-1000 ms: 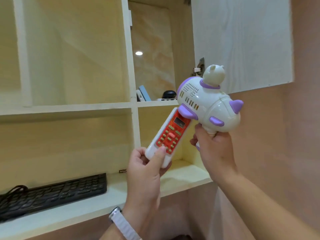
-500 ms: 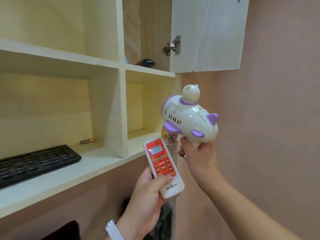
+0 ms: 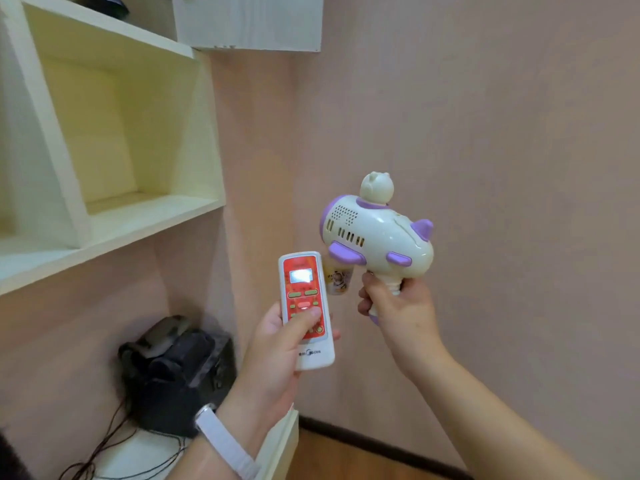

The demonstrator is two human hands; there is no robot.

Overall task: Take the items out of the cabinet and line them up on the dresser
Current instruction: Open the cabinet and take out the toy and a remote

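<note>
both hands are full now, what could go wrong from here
1. The right hand holds the toy plane only by its thin handle, with the bulky body above; it may tip or slip.
2. The left hand has its thumb on the remote buttons, so it might press one.
3. Loose cables and a black device sit on the white surface below; setting things down there could snag them.

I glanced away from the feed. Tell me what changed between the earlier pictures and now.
Both hands drew back from the cabinet, carrying their items down and right before the pink wall. The keyboard has left the view; a black device below now shows. Unchanged: the left hand holds the remote, thumb on its buttons; the right hand grips the toy plane by its handle.
</note>
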